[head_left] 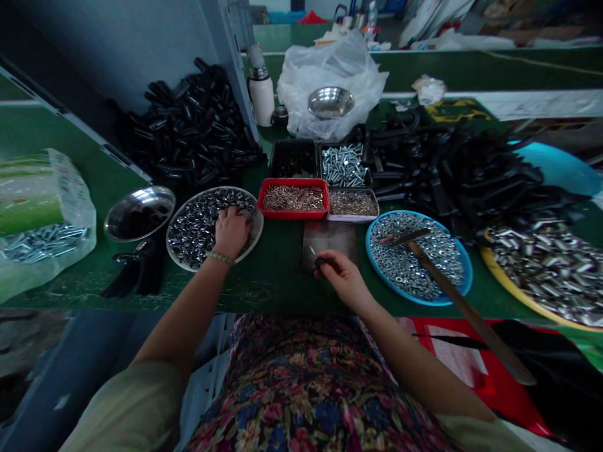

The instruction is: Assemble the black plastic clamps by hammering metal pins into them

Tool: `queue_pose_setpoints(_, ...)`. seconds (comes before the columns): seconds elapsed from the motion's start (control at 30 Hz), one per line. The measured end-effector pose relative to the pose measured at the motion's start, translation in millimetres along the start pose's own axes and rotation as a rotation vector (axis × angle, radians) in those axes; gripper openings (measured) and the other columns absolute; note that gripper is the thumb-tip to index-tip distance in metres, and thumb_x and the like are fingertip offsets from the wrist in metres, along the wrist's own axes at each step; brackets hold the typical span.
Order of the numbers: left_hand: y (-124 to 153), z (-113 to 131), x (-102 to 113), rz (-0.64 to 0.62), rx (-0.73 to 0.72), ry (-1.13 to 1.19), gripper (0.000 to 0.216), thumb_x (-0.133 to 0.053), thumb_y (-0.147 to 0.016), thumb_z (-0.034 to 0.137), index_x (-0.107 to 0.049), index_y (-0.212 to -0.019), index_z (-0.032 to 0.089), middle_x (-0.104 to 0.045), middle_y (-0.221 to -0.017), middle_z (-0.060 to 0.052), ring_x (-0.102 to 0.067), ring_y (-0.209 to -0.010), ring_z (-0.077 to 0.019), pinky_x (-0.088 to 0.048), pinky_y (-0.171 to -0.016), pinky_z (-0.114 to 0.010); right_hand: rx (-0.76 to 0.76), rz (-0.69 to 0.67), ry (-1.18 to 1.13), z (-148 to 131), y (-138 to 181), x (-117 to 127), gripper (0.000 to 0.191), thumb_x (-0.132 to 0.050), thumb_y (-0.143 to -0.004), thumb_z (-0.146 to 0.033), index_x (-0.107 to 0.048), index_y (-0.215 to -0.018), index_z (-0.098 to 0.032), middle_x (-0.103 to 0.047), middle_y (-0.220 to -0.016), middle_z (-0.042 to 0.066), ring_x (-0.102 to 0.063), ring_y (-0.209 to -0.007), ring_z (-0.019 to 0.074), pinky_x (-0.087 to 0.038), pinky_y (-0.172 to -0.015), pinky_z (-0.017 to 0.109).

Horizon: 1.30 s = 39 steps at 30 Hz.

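The right hand [343, 276] is closed around a small dark part with a bright metal tip [316, 257], pinched between thumb and fingers and held low over a bare metal plate [330, 242] on the green bench [277, 276]. The left hand [232, 231] lies palm down in a shallow metal dish of small shiny rings [191, 229], fingers curled into the heap; whether it has actually gripped any of them I cannot tell from here. A thin bracelet sits on that wrist. Just beyond the hands is a red tray of fine metal pieces [293, 198], with a pale tray of similar pieces [353, 203] touching its right side, and behind those a tray of silver screws [343, 164] and a black tray [293, 158]. To the right of the held part is a blue plate of small nuts [419, 257], with a long wooden-handled tool [464, 307] lying across it. Further right a yellow-rimmed dish of metal sleeves [546, 267] sits near the bench edge. An empty-looking steel bowl [139, 212] stands left of the ring dish, and heaps of black plastic parts [188, 129] pile up behind.
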<state>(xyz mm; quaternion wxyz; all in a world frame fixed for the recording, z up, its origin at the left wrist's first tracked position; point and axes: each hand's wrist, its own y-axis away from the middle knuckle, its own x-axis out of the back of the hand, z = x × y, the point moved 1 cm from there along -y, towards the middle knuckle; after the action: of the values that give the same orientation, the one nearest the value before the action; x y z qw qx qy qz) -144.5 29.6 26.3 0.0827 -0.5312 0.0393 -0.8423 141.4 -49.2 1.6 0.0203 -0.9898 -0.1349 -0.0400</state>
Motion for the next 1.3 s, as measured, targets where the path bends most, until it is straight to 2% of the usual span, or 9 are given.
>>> queue_pose_setpoints(0.17,-5,6,1,-0.084,-0.015,0.061,0.01,-0.056,-0.083,0.025,-0.062,-0.079,0.018,-0.062,-0.101,-0.007,-0.046,-0.114,-0.0326,-0.03,-0.106,-0.05,0.148,-0.066,0.193,-12,12,10,0.02,-0.049,-0.09,-0.019,-0.06,-0.106,-0.022,-0.068,-0.099,0.003,-0.067,-0.089,0.0152,-0.052,-0.082,0.03)
queue_pose_setpoints(0.33,38,76,-13,-0.422,0.168,0.782,0.027,-0.07,-0.074,0.035,-0.06,-0.095,0.022,-0.068,-0.092,-0.001,-0.063,-0.091,-0.0222,-0.049,-0.089,-0.037,0.327,-0.241,0.438,-21,20,17,0.031,-0.044,-0.091,-0.014,-0.058,-0.117,-0.023,-0.067,-0.112,0.006,-0.063,-0.105,0.0166,-0.05,-0.091,0.031)
queue_pose_setpoints(0.5,67,149,-42,-0.72,0.167,1.185,0.057,-0.077,-0.066,0.024,-0.049,-0.116,0.023,-0.069,-0.089,-0.001,-0.067,-0.082,-0.0171,-0.052,-0.078,-0.029,0.357,-0.053,0.476,-19,33,48,0.045,-0.042,-0.091,-0.013,-0.048,-0.134,-0.024,-0.061,-0.129,0.008,-0.057,-0.119,0.0191,-0.046,-0.101,0.038)
queue_pose_setpoints(0.63,49,200,-77,-0.781,-0.074,1.043,0.043,-0.07,-0.076,0.025,-0.054,-0.116,0.021,-0.068,-0.09,-0.004,-0.066,-0.086,-0.019,-0.05,-0.081,-0.031,0.261,0.198,0.425,-11,61,90,0.034,-0.045,-0.091,-0.017,-0.058,-0.121,-0.027,-0.068,-0.115,0.006,-0.065,-0.107,0.0191,-0.051,-0.096,0.039)
queue_pose_setpoints(0.87,36,277,-142,-0.568,-0.367,0.491,0.014,-0.057,-0.082,0.009,-0.062,-0.093,0.017,-0.064,-0.081,-0.011,-0.056,-0.112,-0.0303,-0.033,-0.103,-0.043,0.121,0.552,0.152,5,95,136,0.023,-0.049,-0.093,-0.028,-0.054,-0.115,-0.027,-0.069,-0.103,0.005,-0.07,-0.091,0.0177,-0.056,-0.087,0.039)
queue_pose_setpoints(0.97,38,280,-144,-0.548,-0.408,0.429,0.019,-0.052,-0.085,0.009,-0.063,-0.098,0.017,-0.065,-0.086,-0.012,-0.058,-0.109,-0.0295,-0.034,-0.102,-0.044,0.101,0.552,0.131,7,97,139,0.022,-0.049,-0.093,-0.029,-0.054,-0.114,-0.027,-0.069,-0.102,0.005,-0.07,-0.09,0.0175,-0.056,-0.087,0.039)
queue_pose_setpoints(1.07,35,265,-133,-0.667,-0.33,0.717,0.016,-0.061,-0.08,0.011,-0.066,-0.094,0.019,-0.067,-0.092,-0.008,-0.061,-0.101,-0.0243,-0.04,-0.099,-0.037,0.083,0.474,0.122,6,94,133,0.021,-0.049,-0.092,-0.028,-0.056,-0.113,-0.026,-0.068,-0.102,0.005,-0.07,-0.09,0.0175,-0.057,-0.086,0.038)
queue_pose_setpoints(1.2,38,236,-112,-0.918,0.063,1.338,0.015,-0.071,-0.075,0.017,-0.069,-0.09,0.017,-0.067,-0.09,-0.002,-0.064,-0.081,-0.0125,-0.051,-0.083,-0.025,0.107,0.298,0.14,-3,83,119,0.023,-0.048,-0.092,-0.023,-0.057,-0.112,-0.025,-0.068,-0.102,0.005,-0.07,-0.086,0.0164,-0.057,-0.081,0.035)
queue_pose_setpoints(1.3,43,215,-97,-0.972,0.275,1.491,0.02,-0.077,-0.07,0.016,-0.071,-0.089,0.016,-0.068,-0.082,-0.001,-0.064,-0.072,-0.0081,-0.052,-0.073,-0.018,0.11,0.178,0.201,-17,72,112,0.026,-0.048,-0.091,-0.019,-0.058,-0.115,-0.026,-0.069,-0.1,0.003,-0.069,-0.087,0.0159,-0.056,-0.081,0.034)
